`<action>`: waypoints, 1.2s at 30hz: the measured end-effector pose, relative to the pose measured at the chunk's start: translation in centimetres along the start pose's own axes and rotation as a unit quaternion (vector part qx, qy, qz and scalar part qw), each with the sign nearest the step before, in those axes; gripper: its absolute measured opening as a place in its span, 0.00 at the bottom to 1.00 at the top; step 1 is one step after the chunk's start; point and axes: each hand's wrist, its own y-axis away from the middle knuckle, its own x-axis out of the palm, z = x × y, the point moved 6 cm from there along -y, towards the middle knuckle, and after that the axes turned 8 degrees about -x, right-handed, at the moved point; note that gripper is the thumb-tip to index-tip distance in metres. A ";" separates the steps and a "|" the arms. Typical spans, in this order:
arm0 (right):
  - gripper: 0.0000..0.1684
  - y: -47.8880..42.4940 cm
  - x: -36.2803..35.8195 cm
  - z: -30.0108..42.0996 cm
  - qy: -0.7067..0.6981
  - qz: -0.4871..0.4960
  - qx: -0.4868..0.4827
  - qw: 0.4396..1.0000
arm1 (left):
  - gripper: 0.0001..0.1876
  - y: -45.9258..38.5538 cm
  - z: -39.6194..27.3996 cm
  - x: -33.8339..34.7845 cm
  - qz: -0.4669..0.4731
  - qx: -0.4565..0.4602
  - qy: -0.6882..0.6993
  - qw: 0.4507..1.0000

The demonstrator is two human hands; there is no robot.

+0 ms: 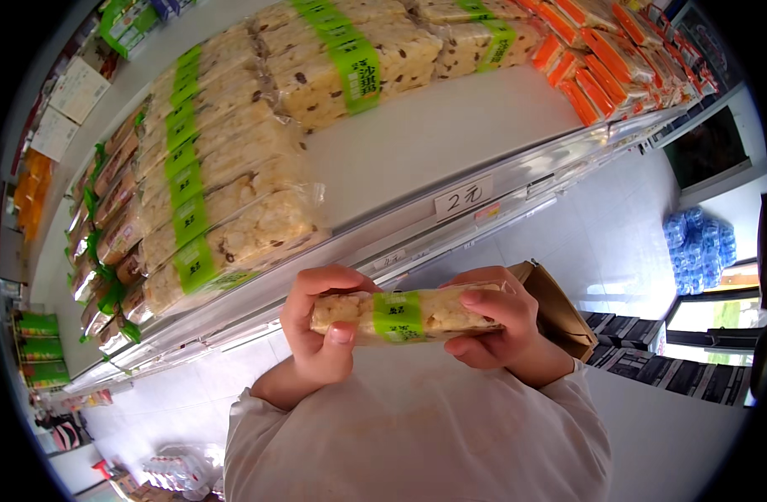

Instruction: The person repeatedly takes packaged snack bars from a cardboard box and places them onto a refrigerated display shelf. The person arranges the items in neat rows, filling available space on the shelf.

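Note:
My left hand (pixel 324 329) and my right hand (pixel 499 317) grip opposite ends of a clear-wrapped sachima bar (pixel 446 317) with a green band, held level before my chest. On the white shelf (pixel 433 132) in front of me, rows of like sachima packs (pixel 233 188) stand side by side at the left. More such packs (pixel 352 63) lie farther back. A bare stretch of shelf shows between these packs and the orange-wrapped snacks (pixel 615 69) at the right. A handwritten price card (pixel 464 198) sits on the shelf's front edge.
Green-trimmed bagged snacks (pixel 117 232) fill the shelf's left end. An open cardboard box (pixel 556 310) is beside my right forearm, below the shelf. Dark boxes (pixel 666 370) and shrink-wrapped blue bottles (pixel 700 248) stand at the right. Wrapped packs (pixel 179 470) sit on the floor at lower left.

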 end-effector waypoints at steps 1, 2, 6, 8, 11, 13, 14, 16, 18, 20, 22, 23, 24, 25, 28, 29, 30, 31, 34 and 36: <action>0.35 -0.3 0.4 -0.1 -0.005 0.025 -0.014 1.000 | 0.31 0.3 -0.9 -0.1 -0.005 0.016 -0.036 0.999; 0.36 -0.7 0.6 -0.3 -0.026 0.035 -0.019 0.999 | 0.34 0.6 -1.7 -0.2 -0.009 0.032 -0.072 0.997; 0.38 -4.0 1.0 -1.0 -0.083 0.113 -0.020 0.990 | 0.34 1.8 -3.6 -1.5 -0.003 0.145 -0.047 0.988; 0.37 -5.6 0.0 -1.2 -0.053 0.111 -0.018 0.992 | 0.39 2.4 -4.2 -2.2 -0.003 0.180 -0.017 0.983; 0.37 -6.8 -2.6 -1.8 0.026 -0.001 -0.038 0.999 | 0.38 2.7 -6.2 -2.7 -0.035 0.259 -0.108 0.959; 0.40 -6.7 -5.6 -2.6 0.039 -0.074 -0.003 0.997 | 0.33 3.6 -6.8 -2.8 -0.058 0.267 -0.117 0.955; 0.39 -6.1 -7.1 -3.3 0.032 -0.155 0.068 0.985 | 0.31 4.0 -7.0 -3.1 -0.070 0.277 -0.142 0.948; 0.40 -7.1 -10.1 -4.5 0.084 -0.169 0.063 0.980 | 0.27 4.7 -7.4 -3.4 -0.121 0.309 -0.205 0.921; 0.38 -8.2 -10.7 -6.5 0.080 -0.146 0.081 0.983 | 0.26 5.3 -7.5 -4.4 -0.199 0.340 -0.301 0.868; 0.34 -9.1 -10.0 -8.7 0.067 -0.088 0.115 0.987 | 0.23 5.6 -8.0 -5.5 -0.271 0.352 -0.395 0.804; 0.32 -10.2 -8.4 -10.1 0.109 -0.009 0.134 0.985 | 0.24 5.8 -7.9 -6.8 -0.312 0.362 -0.446 0.757; 0.30 -10.6 -7.5 -10.5 0.131 0.030 0.143 0.981 | 0.25 5.8 -7.8 -7.4 -0.331 0.366 -0.470 0.732; 0.29 -11.1 -6.9 -10.4 0.163 0.029 0.163 0.972 | 0.27 5.4 -7.8 -7.8 -0.313 0.364 -0.487 0.730; 0.30 -11.5 -6.4 -10.5 0.174 0.029 0.170 0.969 | 0.28 5.2 -7.5 -8.2 -0.326 0.357 -0.502 0.717; 0.30 -12.7 -5.2 -10.9 0.188 0.010 0.169 0.967 | 0.31 4.6 -6.8 -8.8 -0.350 0.337 -0.538 0.689; 0.31 -13.1 -4.7 -10.9 0.182 -0.008 0.152 0.971 | 0.32 4.6 -6.4 -9.1 -0.354 0.338 -0.542 0.683; 0.31 -13.4 -4.3 -11.0 0.174 -0.025 0.137 0.975 | 0.33 4.5 -6.2 -9.2 -0.358 0.338 -0.547 0.677; 0.32 -13.5 -3.8 -11.2 0.153 -0.041 0.143 0.977 | 0.35 4.3 -6.1 -9.3 -0.362 0.337 -0.552 0.671; 0.36 -13.7 -2.6 -11.4 0.137 -0.059 0.152 0.977 | 0.40 3.5 -6.2 -8.5 -0.360 0.337 -0.576 0.652; 0.37 -14.1 -2.0 -10.8 0.191 -0.031 0.146 0.970 | 0.43 3.3 -6.0 -8.3 -0.358 0.344 -0.589 0.638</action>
